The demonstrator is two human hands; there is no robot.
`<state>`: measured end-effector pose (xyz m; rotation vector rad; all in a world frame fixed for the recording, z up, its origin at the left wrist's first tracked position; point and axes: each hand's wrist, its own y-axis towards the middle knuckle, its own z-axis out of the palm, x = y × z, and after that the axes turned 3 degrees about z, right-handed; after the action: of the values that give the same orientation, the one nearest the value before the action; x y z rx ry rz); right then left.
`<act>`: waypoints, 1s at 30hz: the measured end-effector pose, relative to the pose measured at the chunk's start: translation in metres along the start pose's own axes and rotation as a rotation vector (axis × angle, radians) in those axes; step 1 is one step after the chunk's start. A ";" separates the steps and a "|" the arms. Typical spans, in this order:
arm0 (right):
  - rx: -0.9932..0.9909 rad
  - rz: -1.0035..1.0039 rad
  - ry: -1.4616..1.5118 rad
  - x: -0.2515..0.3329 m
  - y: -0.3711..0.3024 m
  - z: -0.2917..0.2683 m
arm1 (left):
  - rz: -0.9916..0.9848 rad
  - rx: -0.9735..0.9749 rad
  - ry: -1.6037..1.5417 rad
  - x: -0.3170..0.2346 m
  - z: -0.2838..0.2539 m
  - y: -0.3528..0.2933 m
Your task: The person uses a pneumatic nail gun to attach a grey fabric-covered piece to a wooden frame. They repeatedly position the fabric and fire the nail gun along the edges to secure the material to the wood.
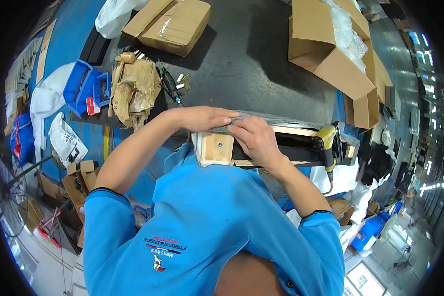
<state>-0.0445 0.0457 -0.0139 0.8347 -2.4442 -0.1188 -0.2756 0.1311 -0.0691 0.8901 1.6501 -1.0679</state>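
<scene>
Against my body at the table's near edge lies a wooden frame (pixel 216 149) with dark material inside it and grey fabric (pixel 271 120) along its far side. My left hand (pixel 207 118) lies flat along that far edge, fingers stretched out and together over the fabric. Close by its fingertips, my right hand (pixel 257 143) reaches across the frame with bent fingers, pinching the fabric edge; the fingertips are partly hidden. A yellow and black staple gun (pixel 325 138), with a hose at its lower end, rests on the frame's right part.
Left on the dark table (pixel 232 59) are crumpled brown paper (pixel 133 93), a black power screwdriver (pixel 170 84) and blue bins (pixel 81 89). A closed carton (pixel 170 24) stands at the back. At the right, an open carton (pixel 311 39) holds clear plastic.
</scene>
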 end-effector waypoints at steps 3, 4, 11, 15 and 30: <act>0.018 0.032 0.000 0.002 -0.006 -0.004 | 0.040 -0.002 0.155 -0.022 0.002 -0.006; 0.035 0.035 0.002 0.003 -0.007 -0.007 | 0.036 -0.019 0.187 -0.027 0.003 -0.008; -0.091 0.939 -0.394 -0.046 -0.119 -0.143 | 0.013 -0.069 0.304 -0.032 0.000 -0.016; 0.050 0.946 -0.421 -0.069 -0.155 -0.149 | 0.004 -0.052 0.291 -0.029 -0.002 -0.017; 0.047 1.305 0.685 0.098 -0.025 -0.072 | 0.131 -0.046 0.308 -0.013 0.004 -0.011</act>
<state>-0.0570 -0.0254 0.0871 -0.7026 -1.8640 0.5952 -0.2807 0.1222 -0.0547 1.1601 1.8307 -0.8299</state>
